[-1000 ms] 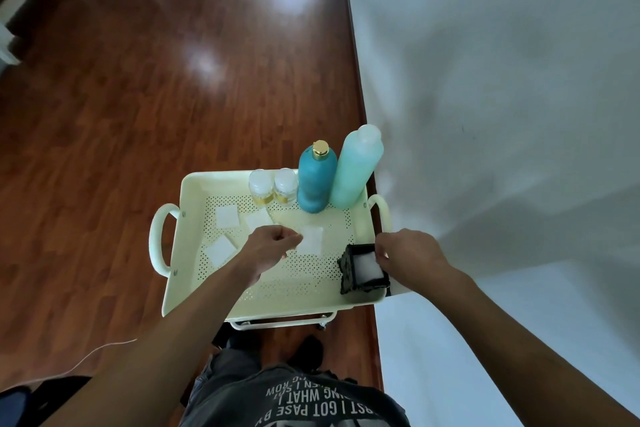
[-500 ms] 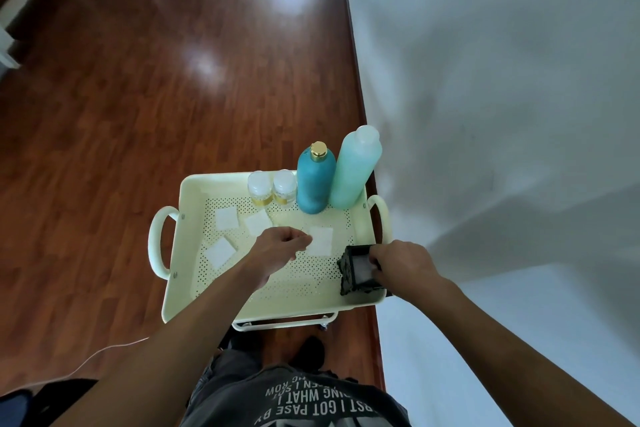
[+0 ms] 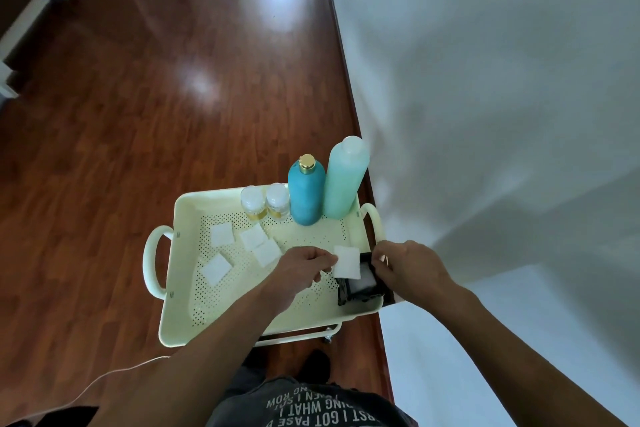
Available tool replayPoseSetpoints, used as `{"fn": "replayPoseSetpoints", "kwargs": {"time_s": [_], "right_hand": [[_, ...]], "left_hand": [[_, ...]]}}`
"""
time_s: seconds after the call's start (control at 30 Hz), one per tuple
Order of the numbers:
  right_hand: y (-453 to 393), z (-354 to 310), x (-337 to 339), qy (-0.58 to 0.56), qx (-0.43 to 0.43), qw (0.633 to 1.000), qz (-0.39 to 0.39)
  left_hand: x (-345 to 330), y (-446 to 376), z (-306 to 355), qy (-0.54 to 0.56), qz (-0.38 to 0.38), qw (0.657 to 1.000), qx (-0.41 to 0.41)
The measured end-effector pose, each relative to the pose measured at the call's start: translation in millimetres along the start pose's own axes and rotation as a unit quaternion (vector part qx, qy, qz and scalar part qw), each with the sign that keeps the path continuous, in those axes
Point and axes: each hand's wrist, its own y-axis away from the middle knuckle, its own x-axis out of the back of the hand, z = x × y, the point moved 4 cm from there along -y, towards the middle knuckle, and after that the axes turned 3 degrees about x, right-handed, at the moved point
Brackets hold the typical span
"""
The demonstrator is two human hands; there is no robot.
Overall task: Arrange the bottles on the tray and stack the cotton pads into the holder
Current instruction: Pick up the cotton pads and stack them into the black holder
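Note:
A pale yellow perforated tray (image 3: 180, 308) with side handles carries everything. Along its far edge stand two small white-capped jars (image 3: 265, 203), a teal bottle with a gold cap (image 3: 306, 192) and a taller light-green bottle (image 3: 344, 180). Several white cotton pads (image 3: 221, 234) lie loose on the tray's left half. My left hand (image 3: 301, 267) pinches one cotton pad (image 3: 346, 262) just over the black holder (image 3: 360, 289) at the tray's near right corner. White pads show inside the holder. My right hand (image 3: 408, 270) grips the holder's right side.
The tray tops a small cart standing on a dark red wooden floor (image 3: 138, 97), tight against a white wall (image 3: 485, 80) on the right. A thin white cable (image 3: 114, 373) runs across the floor at lower left.
My left hand has lifted a cotton pad off the tray and carried it right, up to the holder. My right hand has stayed on the holder.

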Motion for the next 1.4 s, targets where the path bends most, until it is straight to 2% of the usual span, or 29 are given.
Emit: {"fn": "replayPoseSetpoints", "kwargs": {"time_s": [0.1, 0.3, 0.43, 0.57, 0.77, 0.97, 1.23, 1.4], "right_hand": [[3.1, 6.0, 4.0, -0.019, -0.021, 0.999, 0.019], [12.1, 11.9, -2.2, -0.068, -0.056, 0.996, 0.009], [11.6, 10.6, -5.5, -0.087, -0.057, 0.994, 0.010], [8.5, 1.0, -11.2, -0.066, -0.041, 0.997, 0.001], [1.5, -12.2, -12.1, 0.003, -0.003, 1.000, -0.019], [-7.0, -25.8, -20.7, 0.108, -0.017, 0.985, -0.131], [-9.4, -29.9, -22.0, 0.105, -0.001, 0.991, -0.087], [-15.5, -28.9, -28.9, 0.116, -0.013, 0.983, -0.139]], "left_hand": [[-17.2, 2.1, -1.7, -0.043, 0.015, 0.999, 0.001], [-38.6, 1.2, -4.5, -0.082, 0.063, 0.995, -0.005], [-40.0, 1.8, -4.7, -0.132, 0.082, 0.987, -0.041], [-37.3, 5.9, 3.2, -0.224, 0.069, 0.967, -0.099], [-29.7, 8.8, 10.5, -0.295, 0.047, 0.945, -0.134], [-17.9, 7.9, 7.7, -0.296, 0.009, 0.945, -0.135], [12.8, 2.2, -3.7, -0.276, 0.030, 0.956, -0.097], [27.5, -0.2, -10.4, -0.281, 0.038, 0.956, -0.077]]}}
